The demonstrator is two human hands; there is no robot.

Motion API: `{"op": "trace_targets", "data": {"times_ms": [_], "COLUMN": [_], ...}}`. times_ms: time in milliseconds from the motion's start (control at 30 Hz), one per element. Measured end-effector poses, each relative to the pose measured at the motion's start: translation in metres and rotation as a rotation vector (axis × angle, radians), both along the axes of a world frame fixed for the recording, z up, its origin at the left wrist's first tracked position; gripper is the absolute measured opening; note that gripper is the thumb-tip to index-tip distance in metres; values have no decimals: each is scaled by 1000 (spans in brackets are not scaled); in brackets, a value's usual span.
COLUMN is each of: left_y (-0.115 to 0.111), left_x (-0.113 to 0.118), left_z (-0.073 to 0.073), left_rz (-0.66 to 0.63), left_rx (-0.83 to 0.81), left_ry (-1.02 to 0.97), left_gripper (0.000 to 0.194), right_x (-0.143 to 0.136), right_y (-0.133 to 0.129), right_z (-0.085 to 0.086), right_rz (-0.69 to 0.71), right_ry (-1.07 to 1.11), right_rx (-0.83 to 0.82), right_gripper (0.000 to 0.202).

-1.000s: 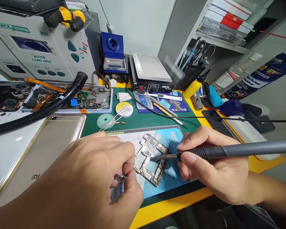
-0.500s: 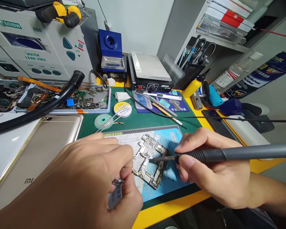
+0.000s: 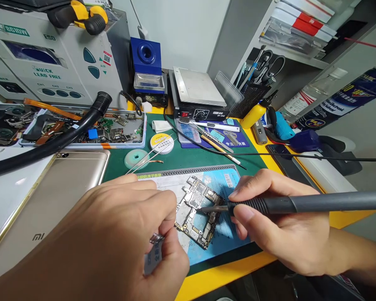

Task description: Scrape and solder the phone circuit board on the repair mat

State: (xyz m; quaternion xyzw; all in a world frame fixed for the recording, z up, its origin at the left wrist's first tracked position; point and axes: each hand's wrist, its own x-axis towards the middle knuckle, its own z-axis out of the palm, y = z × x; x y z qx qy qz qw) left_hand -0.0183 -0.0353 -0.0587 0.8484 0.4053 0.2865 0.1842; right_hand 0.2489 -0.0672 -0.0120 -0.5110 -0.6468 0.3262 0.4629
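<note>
A phone circuit board (image 3: 196,196) lies tilted on a blue and white mat (image 3: 225,246). My right hand (image 3: 278,221) is closed round the black grip of a soldering iron (image 3: 253,205), whose tip meets the board near its middle. At the board's left side my left hand (image 3: 134,225) is closed, with a small shiny metallic piece (image 3: 156,238) showing between thumb and fingers. What that piece is cannot be made out, and the far side of the fingers is hidden.
Behind the mat are a solder wick roll (image 3: 136,159), a round tin (image 3: 162,143), tweezers (image 3: 148,156) and a heating plate (image 3: 199,88). A gold phone back (image 3: 72,200) and a parts tray (image 3: 119,144) lie left. A black cable crosses to the right.
The soldering iron's tip and my right fingers have shifted very slightly left. My left hand has barely moved, a touch to the right. Both grips look the same.
</note>
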Motion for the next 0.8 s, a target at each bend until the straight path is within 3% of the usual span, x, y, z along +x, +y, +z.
{"op": "trace_targets", "data": {"times_ms": [167, 533, 800], "left_y": [-3, -10, -6], "left_x": [-3, -8, -6], "left_z": [-2, -6, -4], "left_rz": [-68, -28, -53], "left_rx": [186, 217, 207], "left_ry": [-8, 52, 45], "left_gripper": [26, 25, 26], "right_x": [0, 4, 2], "right_y": [-2, 0, -2], "right_z": [-3, -5, -7], "right_rz": [9, -2, -67], "right_ry": [-19, -29, -50], "right_rx": [10, -18, -41], "right_gripper": [22, 23, 41]}}
